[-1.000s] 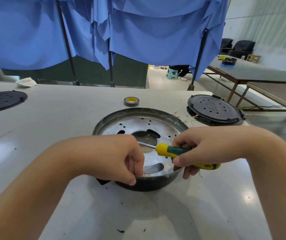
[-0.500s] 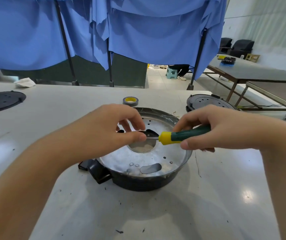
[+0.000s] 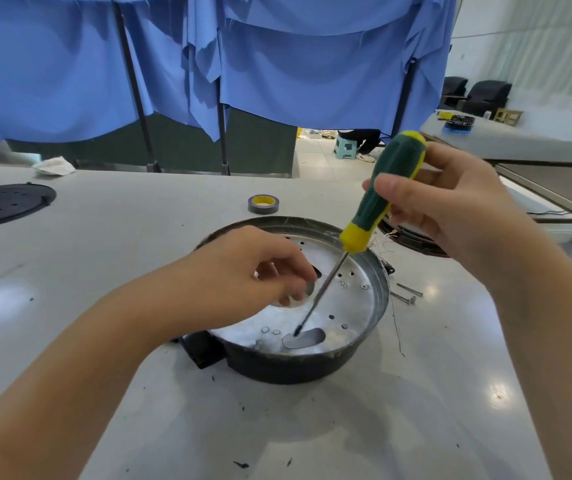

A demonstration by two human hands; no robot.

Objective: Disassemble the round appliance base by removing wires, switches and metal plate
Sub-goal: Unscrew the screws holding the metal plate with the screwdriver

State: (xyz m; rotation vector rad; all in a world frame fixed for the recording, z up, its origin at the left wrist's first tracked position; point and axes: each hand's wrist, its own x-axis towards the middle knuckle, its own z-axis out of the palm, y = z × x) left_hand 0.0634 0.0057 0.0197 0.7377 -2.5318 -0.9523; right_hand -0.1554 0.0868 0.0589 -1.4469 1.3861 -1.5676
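The round base [image 3: 298,362] sits mid-table [image 3: 121,258], a shiny metal plate [image 3: 350,306] with small holes seated inside its dark wall. The right hand [image 3: 450,209] grips a screwdriver [image 3: 378,209] by its green handle, the shaft slanting down so the tip meets the plate at an oval slot near the front rim. The left hand [image 3: 243,275] hovers over the plate's centre hole, fingers curled; whether they pinch anything I cannot tell. It hides the plate's left half. Two loose screws [image 3: 407,294] lie just right of the base. A tape roll [image 3: 263,204] lies behind it. A dark lid [image 3: 4,202] rests far left, cut by the frame; another disc [image 3: 412,237] shows partly behind the right hand. Bare table stretches in front.
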